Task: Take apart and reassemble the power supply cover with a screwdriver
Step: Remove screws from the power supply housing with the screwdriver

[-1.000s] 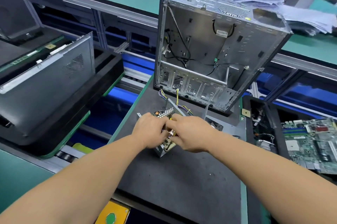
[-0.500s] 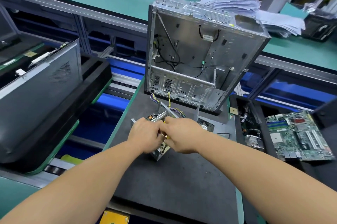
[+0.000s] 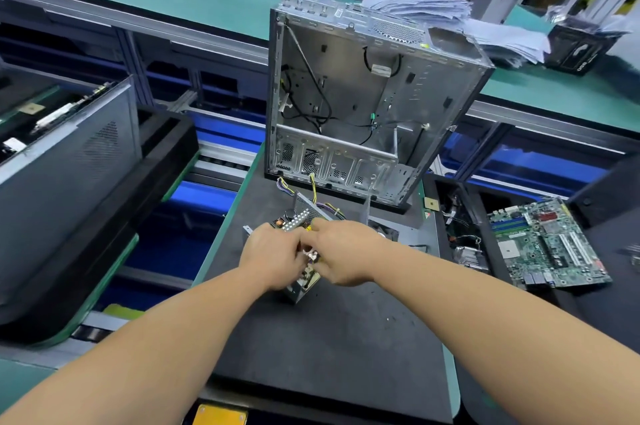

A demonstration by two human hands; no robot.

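On one mat point(image 3: 339, 338), two hands point(image 3: 273, 256), one power supply point(image 3: 300, 281).

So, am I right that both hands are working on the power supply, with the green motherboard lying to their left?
Not quite: the head view shows the green motherboard lying to the right of the hands. Both the left hand and right hand are indeed on the power supply.

Open computer case point(image 3: 363, 102) upright on mat, motherboard point(image 3: 547, 244) to its right
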